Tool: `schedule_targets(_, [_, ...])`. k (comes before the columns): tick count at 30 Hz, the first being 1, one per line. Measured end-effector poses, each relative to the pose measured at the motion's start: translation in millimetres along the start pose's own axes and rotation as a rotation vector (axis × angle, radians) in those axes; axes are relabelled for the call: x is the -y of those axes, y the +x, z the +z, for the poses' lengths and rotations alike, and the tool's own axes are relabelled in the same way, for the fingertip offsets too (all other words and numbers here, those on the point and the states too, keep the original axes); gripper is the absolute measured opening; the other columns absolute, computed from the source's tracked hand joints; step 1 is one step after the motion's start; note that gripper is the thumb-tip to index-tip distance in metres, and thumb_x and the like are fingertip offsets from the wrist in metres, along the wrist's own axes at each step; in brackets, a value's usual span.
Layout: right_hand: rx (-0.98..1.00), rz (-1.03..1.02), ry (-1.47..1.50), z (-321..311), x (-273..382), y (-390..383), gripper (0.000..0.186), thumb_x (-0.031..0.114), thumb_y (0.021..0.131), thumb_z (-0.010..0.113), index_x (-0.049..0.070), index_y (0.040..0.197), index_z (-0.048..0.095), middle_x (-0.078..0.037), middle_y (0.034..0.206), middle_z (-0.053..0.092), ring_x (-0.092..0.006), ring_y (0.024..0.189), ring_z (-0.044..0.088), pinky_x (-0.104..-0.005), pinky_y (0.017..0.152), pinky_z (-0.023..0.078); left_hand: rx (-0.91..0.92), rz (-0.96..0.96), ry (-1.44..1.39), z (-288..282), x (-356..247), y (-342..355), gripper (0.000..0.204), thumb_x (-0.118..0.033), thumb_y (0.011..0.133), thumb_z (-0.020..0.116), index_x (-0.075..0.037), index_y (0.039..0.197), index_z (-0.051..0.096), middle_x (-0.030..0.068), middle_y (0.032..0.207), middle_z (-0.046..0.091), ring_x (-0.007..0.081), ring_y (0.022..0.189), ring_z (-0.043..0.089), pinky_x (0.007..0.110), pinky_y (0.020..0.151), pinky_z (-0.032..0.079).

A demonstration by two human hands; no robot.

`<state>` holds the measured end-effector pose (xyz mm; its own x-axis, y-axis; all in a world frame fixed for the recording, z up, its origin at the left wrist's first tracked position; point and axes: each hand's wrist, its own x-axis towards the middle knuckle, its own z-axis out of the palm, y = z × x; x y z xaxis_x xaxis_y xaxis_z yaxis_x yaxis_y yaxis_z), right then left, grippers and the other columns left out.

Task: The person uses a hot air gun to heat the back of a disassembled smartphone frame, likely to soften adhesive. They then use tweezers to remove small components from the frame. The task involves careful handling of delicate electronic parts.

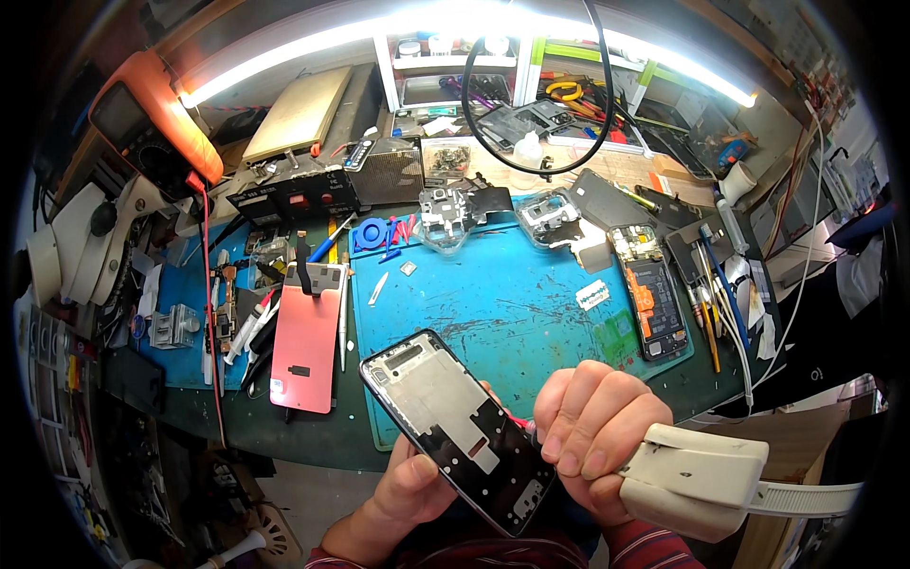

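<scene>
My left hand [414,486] is closed round the lower left edge of a phone frame [460,431], thumb in front, fingers behind. The frame is tilted, its silver and black inner side up, above the near edge of the mat. My right hand [601,431] is closed at the frame's right edge. A thin pink tip sticks out from its fingers and meets that edge. Behind the fist is a cream-coloured tool body [697,479] with a ribbed tail running right. The fingers hide the part between tip and body, so how they join cannot be made out.
A blue mat [445,303] covers the bench. To the left lies a pink phone panel [308,351], to the right an opened phone [649,294] and a razor blade [592,296]. Farther back are metal phone parts [445,213], a multimeter [152,123] and a hanging black cable [464,85].
</scene>
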<state>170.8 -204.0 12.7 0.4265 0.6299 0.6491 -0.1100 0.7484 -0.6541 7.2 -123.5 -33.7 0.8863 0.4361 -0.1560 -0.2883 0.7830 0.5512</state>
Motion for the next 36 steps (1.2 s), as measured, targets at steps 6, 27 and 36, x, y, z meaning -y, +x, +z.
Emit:
schedule_targets(6, [-0.139,0.144,-0.106,14,9,1,0.033,0.035,0.081,0.081,0.014,0.072,0.057,0.001,0.071,0.057,-0.0139,0.067,0.056,-0.0298,0.061,0.046,0.0,-0.001,-0.009,-1,1,1,0.097,-0.046,0.074,0.078,-0.001,0.146,0.03,0.0126,0.134,0.048,0.0257,0.125,0.052,0.043,0.107,0.043])
schedule_targets(27, [-0.138,0.135,-0.087,14,11,-1,0.032,0.034,0.081,0.081,0.014,0.073,0.058,0.002,0.071,0.058,-0.0133,0.067,0.057,-0.0291,0.06,0.046,-0.003,0.037,-0.015,0,3,2,0.095,-0.048,0.074,0.079,0.0,0.142,0.033,0.0131,0.131,0.05,0.0251,0.123,0.053,0.043,0.106,0.044])
schedule_targets(36, [-0.102,0.103,-0.051,9,13,-3,0.026,0.025,0.081,0.08,0.01,0.076,0.059,-0.002,0.073,0.059,-0.016,0.068,0.058,-0.0306,0.06,0.047,0.003,0.053,-0.011,1,5,2,0.094,-0.048,0.076,0.078,0.0,0.143,0.033,0.0128,0.129,0.052,0.0271,0.124,0.054,0.044,0.107,0.044])
